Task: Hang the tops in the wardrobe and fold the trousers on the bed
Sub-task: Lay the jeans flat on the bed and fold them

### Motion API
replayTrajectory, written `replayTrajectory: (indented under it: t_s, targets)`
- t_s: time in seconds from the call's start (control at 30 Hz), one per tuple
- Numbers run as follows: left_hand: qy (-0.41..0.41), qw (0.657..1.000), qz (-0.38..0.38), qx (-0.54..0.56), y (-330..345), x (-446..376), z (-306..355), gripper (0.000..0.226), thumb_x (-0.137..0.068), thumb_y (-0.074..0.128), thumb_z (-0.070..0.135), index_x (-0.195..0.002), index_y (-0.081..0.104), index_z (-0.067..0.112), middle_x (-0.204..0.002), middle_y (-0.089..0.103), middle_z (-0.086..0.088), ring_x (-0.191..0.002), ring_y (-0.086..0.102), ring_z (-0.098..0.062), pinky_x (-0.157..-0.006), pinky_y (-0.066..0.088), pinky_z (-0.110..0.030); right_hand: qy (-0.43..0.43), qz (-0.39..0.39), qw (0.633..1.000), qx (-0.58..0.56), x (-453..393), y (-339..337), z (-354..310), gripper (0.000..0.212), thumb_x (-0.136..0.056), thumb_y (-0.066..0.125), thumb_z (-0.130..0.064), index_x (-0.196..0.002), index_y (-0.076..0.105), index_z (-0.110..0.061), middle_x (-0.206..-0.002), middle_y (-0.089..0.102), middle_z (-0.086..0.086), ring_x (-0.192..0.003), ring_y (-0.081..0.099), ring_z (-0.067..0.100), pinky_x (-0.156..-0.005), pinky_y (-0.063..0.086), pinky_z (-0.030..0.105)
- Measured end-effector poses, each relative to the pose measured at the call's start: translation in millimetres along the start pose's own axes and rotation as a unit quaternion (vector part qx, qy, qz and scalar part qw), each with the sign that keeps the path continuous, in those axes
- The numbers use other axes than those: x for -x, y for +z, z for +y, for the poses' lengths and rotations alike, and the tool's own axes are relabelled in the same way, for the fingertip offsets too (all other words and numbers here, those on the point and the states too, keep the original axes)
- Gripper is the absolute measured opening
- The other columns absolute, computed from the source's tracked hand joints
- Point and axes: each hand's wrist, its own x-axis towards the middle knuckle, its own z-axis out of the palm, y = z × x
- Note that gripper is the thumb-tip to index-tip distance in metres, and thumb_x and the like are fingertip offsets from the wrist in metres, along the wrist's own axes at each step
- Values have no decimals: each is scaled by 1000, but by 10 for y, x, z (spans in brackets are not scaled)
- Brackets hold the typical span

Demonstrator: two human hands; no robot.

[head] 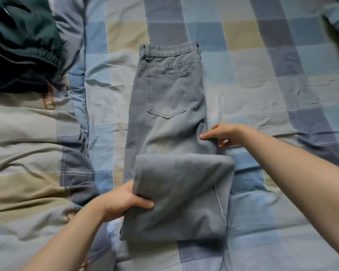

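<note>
The jeans (pixel 167 98) lie lengthwise in the middle of the bed (pixel 262 79), already folded in half along their length so one back pocket (pixel 168 94) faces up and the waistband sits at the far end. The leg ends have been brought up toward the seat, forming a thick folded flap (pixel 182 190) over the near part. The left hand (pixel 125 200) grips the left edge of that flap, thumb on top and the other fingers curled under the denim. The right hand (pixel 223 134) rests at the right edge of the jeans near the crotch seam, forefinger stretched out and pressing on the cloth, the remaining fingers loosely bent beside it; it seems to be tucking in or smoothing the bulge there, though whether it pinches any fabric cannot be told. To do this fold well, the person would probably flatten that bulging seam first, so the right edge runs straight, then carry the flap forward with both edges level and its hem square to the waistband, pressing out trapped air. The flap's right corner looks puffed, so it may skew if pulled only from the left. A heap of dark green clothing (pixel 22 34) waits at the far left on the rumpled quilt (pixel 27 145).
</note>
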Motion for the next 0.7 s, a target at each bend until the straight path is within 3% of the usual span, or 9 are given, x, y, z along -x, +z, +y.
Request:
replayTrajectory:
  t_s: [0.13, 0.2, 0.27, 0.3, 0.33, 0.4, 0.5, 0.57, 0.7]
  targets:
    - [-17, 999, -31, -35, -27, 24, -17, 52, -76, 64, -20, -115, 60, 14, -106, 74, 0, -99, 70, -13, -77, 55, -21, -42, 92, 972, 213, 51, 172, -381, 11, -79, 63, -17, -83, 63, -6, -72, 67, 13, -72, 69, 30, -61, 54, 29]
    - [-17, 999, -24, -26, -71, 23, -74, 57, -75, 66, -20, -121, 57, 12, -110, 73, -3, -103, 69, -15, -79, 55, -22, -81, 162, 920, 348, 98, 368, -539, 23, -76, 55, -15, -94, 64, -5, -88, 71, 17, -88, 69, 33, -67, 51, 28]
    - [-10, 1000, -16, 4, -113, 38, -138, 58, -73, 70, -17, -123, 57, 10, -116, 71, -9, -107, 67, -19, -81, 55, -25, -117, 181, 894, 393, 94, 556, -606, 24, -79, 57, -19, -98, 62, -5, -107, 67, 19, -97, 64, 35, -72, 48, 32]
    - [-4, 1000, -15, 23, -140, 49, -169, 56, -71, 73, -12, -121, 60, 9, -118, 70, -11, -108, 67, -21, -81, 55, -25, -126, 145, 903, 383, 91, 617, -623, 26, -84, 59, -28, -94, 61, -4, -104, 67, 19, -93, 64, 35, -71, 48, 33]
    - [3, 999, -11, 41, -163, 52, -188, 52, -70, 75, -6, -118, 63, 9, -118, 69, -13, -108, 67, -22, -81, 56, -26, -121, 89, 931, 332, 74, 624, -620, 41, -88, 57, -43, -91, 61, -2, -96, 68, 18, -84, 64, 33, -69, 48, 33]
    - [23, 996, 28, 81, -232, 30, -209, 44, -70, 76, 4, -113, 67, 8, -115, 71, -14, -105, 69, -25, -78, 57, -28, -49, -63, 990, 120, 68, 549, -614, 71, -90, 38, -68, -91, 60, 0, -80, 64, 15, -67, 58, 25, -65, 47, 31]
    - [51, 985, 146, 83, -359, -105, -153, 31, -79, 72, 11, -109, 69, 7, -108, 73, -13, -97, 71, -24, -74, 59, -29, -3, -171, 983, -60, 50, 331, -439, 89, -87, 19, -77, -102, 63, -1, -93, 63, 15, -82, 56, 24, -74, 43, 31]
    - [41, 975, 213, 51, -416, -221, -79, 18, -86, 70, 13, -104, 69, 10, -100, 76, -9, -89, 73, -21, -70, 58, -28, -34, -178, 977, -114, 43, 255, -227, 84, -91, 23, -69, -116, 63, 1, -105, 63, 16, -95, 56, 24, -81, 44, 31]
    - [29, 947, 319, 13, -465, -432, -36, 8, -86, 73, 17, -92, 70, 13, -87, 75, -4, -75, 71, -15, -60, 53, -26, -108, -83, 970, -202, 99, 364, 248, 32, -94, 53, -39, -113, 66, -16, -109, 62, 4, -95, 53, 12, -71, 38, 25]
